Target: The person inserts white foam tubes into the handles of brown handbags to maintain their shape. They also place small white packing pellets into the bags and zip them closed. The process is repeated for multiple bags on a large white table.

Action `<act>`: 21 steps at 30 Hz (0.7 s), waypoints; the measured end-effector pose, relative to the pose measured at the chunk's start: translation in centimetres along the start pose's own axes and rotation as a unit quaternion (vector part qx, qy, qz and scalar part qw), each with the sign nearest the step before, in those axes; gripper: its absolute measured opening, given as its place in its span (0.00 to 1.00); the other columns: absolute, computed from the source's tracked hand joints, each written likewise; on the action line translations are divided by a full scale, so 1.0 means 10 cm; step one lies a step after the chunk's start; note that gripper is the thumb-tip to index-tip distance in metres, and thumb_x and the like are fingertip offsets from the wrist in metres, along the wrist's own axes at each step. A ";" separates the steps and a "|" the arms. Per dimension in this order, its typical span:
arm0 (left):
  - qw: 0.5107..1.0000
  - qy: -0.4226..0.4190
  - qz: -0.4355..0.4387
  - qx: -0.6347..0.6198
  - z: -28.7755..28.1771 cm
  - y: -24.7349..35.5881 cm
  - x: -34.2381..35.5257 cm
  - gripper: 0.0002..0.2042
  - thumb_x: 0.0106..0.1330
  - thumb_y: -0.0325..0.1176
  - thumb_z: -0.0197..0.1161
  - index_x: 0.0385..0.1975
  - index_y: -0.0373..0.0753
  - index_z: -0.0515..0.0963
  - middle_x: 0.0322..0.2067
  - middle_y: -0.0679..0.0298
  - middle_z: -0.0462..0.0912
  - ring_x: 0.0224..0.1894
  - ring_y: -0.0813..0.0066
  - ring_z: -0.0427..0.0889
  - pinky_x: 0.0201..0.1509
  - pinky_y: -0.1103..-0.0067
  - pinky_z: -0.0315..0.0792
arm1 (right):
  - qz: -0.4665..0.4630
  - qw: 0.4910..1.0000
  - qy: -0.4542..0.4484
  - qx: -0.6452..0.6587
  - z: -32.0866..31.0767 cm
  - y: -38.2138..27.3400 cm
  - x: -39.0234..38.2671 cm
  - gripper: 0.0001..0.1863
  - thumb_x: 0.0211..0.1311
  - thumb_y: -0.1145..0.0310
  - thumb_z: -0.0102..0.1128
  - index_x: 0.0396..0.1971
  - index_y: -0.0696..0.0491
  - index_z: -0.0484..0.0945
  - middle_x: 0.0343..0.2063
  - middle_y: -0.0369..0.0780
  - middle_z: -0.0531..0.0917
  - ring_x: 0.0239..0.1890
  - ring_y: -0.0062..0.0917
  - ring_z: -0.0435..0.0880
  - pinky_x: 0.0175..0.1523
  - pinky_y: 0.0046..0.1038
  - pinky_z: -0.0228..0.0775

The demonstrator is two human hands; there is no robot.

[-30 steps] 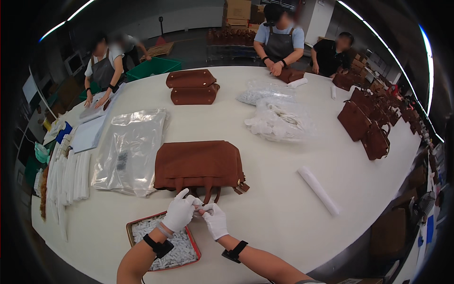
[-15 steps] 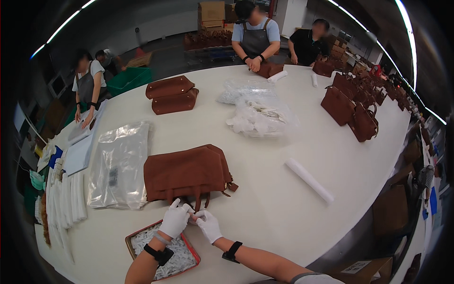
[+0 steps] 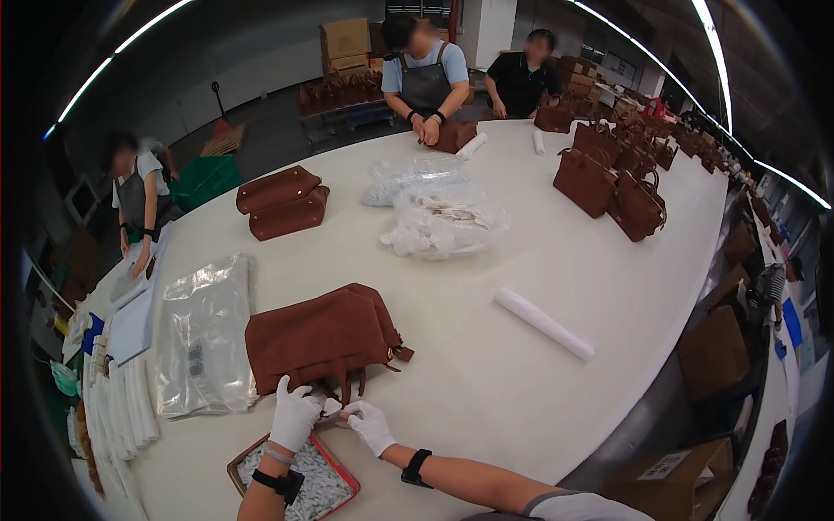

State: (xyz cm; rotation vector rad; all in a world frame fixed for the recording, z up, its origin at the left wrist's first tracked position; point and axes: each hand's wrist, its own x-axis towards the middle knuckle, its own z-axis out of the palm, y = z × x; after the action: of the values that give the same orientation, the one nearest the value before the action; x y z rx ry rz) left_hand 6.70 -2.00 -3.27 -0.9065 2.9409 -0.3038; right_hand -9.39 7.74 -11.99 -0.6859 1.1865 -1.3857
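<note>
A brown handbag [image 3: 317,339] lies on its side on the white table, its handles [image 3: 345,388] pointing toward me. Both my hands wear white gloves with bare-looking fingertips on the right one. My left hand [image 3: 295,417] is closed just below the handles, and a small white piece [image 3: 332,406] shows at its fingers. My right hand [image 3: 372,427] is pinched at the other side of that piece; what exactly its fingertips hold is too small to tell. Beneath my left wrist sits a red-rimmed tray [image 3: 352,478] full of small white pieces.
Clear plastic bags [image 3: 204,339] lie left of the handbag, with white rolls [image 3: 130,404] beyond. A white roll [image 3: 545,324] lies to the right. Further off are bagged white items [image 3: 447,221], two brown bags [image 3: 287,213] and several standing handbags [image 3: 599,182]. Co-workers [image 3: 426,78] stand around the table.
The view has shifted, so the table's things sit further left and slightly lower. My hands have drawn a little apart, and the white piece shows more plainly between them.
</note>
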 end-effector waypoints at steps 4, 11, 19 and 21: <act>0.999 0.045 0.019 -0.008 -0.03 0.01 0.02 0.05 0.58 0.32 0.62 0.28 0.48 0.86 0.30 0.68 0.85 0.51 0.67 0.83 0.73 0.45 0.55 | 0.008 0.998 -0.012 0.059 0.00 0.11 0.03 0.06 0.69 0.75 0.63 0.40 0.61 0.81 0.37 0.39 0.86 0.42 0.19 0.84 0.48 0.22 0.78; 0.998 0.057 0.009 -0.035 -0.13 0.05 0.01 0.05 0.58 0.32 0.63 0.32 0.47 0.83 0.31 0.67 0.84 0.46 0.68 0.82 0.73 0.46 0.55 | 0.023 0.997 -0.028 0.070 0.03 0.17 0.01 0.04 0.69 0.80 0.59 0.41 0.62 0.79 0.39 0.41 0.85 0.44 0.23 0.85 0.53 0.25 0.82; 0.979 0.054 -0.053 -0.192 -0.27 0.13 0.02 0.11 0.53 0.29 0.69 0.38 0.47 0.82 0.37 0.66 0.83 0.52 0.66 0.80 0.76 0.48 0.51 | 0.014 0.995 -0.013 0.095 0.03 0.14 0.00 0.05 0.69 0.77 0.60 0.40 0.62 0.80 0.37 0.40 0.86 0.43 0.22 0.85 0.49 0.24 0.80; 0.970 0.089 -0.062 -0.218 -0.36 0.20 0.02 0.11 0.53 0.29 0.69 0.38 0.47 0.82 0.38 0.66 0.82 0.52 0.64 0.80 0.75 0.50 0.53 | 0.006 1.000 0.003 0.003 0.02 0.07 -0.02 0.05 0.69 0.76 0.61 0.40 0.61 0.81 0.36 0.39 0.86 0.41 0.20 0.84 0.48 0.24 0.78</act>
State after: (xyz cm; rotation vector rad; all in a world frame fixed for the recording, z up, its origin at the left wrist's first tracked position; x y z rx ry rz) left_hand 5.06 0.06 -0.17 -1.1667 3.1847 0.2910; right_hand -8.89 8.00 -12.47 -0.6705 1.1891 -1.3805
